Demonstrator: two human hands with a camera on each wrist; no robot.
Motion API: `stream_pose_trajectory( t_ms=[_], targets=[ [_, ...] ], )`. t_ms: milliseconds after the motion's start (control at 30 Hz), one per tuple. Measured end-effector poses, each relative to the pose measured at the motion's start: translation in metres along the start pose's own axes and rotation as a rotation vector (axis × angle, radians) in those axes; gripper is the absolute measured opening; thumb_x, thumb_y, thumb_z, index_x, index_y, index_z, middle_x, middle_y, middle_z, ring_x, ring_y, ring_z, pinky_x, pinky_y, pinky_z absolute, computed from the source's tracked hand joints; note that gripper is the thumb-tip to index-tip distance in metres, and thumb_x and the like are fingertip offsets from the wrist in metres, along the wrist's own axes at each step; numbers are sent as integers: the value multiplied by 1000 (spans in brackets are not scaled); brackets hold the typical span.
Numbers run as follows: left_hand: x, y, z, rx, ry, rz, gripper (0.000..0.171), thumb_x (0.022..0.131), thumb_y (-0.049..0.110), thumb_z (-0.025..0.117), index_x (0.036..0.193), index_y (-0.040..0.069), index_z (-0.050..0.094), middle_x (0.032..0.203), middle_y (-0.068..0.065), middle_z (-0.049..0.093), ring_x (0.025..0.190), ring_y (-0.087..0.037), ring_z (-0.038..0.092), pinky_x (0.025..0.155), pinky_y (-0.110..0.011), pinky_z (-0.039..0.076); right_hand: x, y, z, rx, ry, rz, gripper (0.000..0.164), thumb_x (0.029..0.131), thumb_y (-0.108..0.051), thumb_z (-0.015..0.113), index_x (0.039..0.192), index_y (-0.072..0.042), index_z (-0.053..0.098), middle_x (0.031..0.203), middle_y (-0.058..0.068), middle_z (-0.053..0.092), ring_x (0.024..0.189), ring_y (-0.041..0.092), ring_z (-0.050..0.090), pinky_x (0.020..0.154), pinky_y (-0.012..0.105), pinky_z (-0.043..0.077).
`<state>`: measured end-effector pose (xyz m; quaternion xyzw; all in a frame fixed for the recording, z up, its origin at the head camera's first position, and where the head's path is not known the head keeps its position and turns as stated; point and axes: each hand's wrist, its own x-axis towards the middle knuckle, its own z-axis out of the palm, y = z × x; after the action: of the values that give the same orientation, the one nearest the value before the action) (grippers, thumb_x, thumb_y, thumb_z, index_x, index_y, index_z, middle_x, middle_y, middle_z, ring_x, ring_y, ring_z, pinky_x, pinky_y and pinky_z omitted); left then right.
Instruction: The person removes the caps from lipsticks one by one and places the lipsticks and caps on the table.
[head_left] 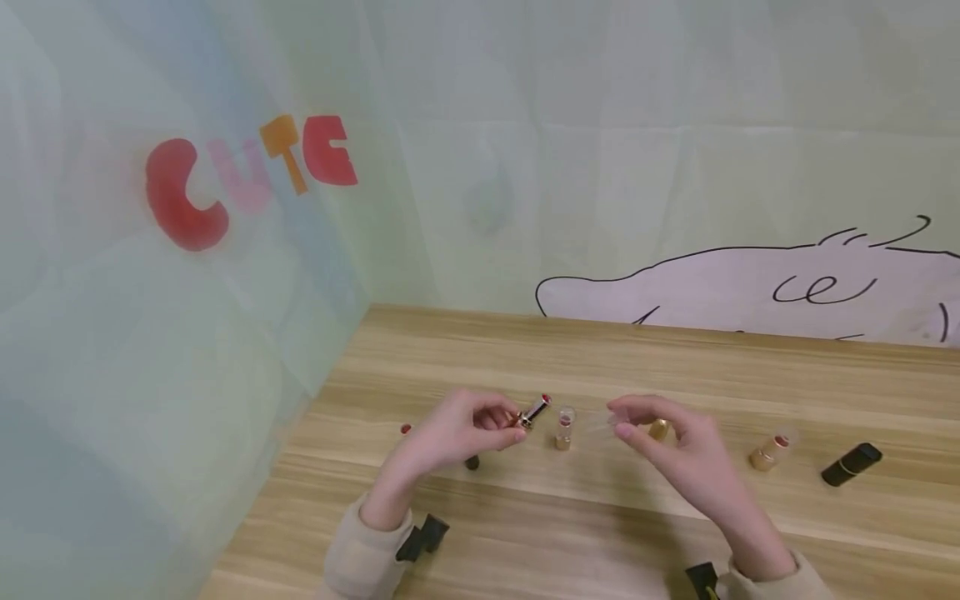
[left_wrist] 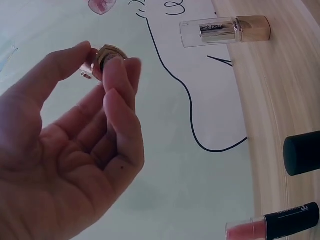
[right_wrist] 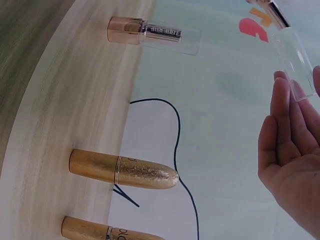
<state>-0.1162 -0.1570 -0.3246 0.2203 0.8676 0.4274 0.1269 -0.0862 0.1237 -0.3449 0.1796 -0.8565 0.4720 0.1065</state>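
Between thumb and fingertips, my left hand (head_left: 453, 427) pinches the base of an uncapped lipstick (head_left: 537, 407); its red tip points up and to the right. My right hand (head_left: 693, 450) holds a clear lipstick cap (right_wrist: 294, 60) by its closed end in the fingertips. In the right wrist view the cap's mouth faces the lipstick's tip, close to it. A capped lipstick with a clear top and gold base (head_left: 563, 435) stands upright on the table between the hands. Beyond the right fingers is a gold bullet-shaped lipstick (right_wrist: 122, 169), partly hidden in the head view.
Right of my right hand stand a gold-based lipstick (head_left: 767, 454) and a black lipstick tube (head_left: 851, 464) on the wooden table (head_left: 570, 525). A pink lipstick with a black base (left_wrist: 272, 222) and a dark cylinder (left_wrist: 303, 153) stand near my left hand. A printed sheet hangs behind.
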Motion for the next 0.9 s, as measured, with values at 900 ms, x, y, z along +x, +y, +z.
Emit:
stream_pose_trajectory(
  t_ms=[900],
  targets=[
    [8,-20,4,154,51,-12,8,83,13,71,89,11,65,86,-2,66,70,-7,58,63,-20,48,19,-11,71,-527,-43,-426,29,74,-22,82,98,-11,71,92,-2,73,88,15,65,83,35,50]
  ],
)
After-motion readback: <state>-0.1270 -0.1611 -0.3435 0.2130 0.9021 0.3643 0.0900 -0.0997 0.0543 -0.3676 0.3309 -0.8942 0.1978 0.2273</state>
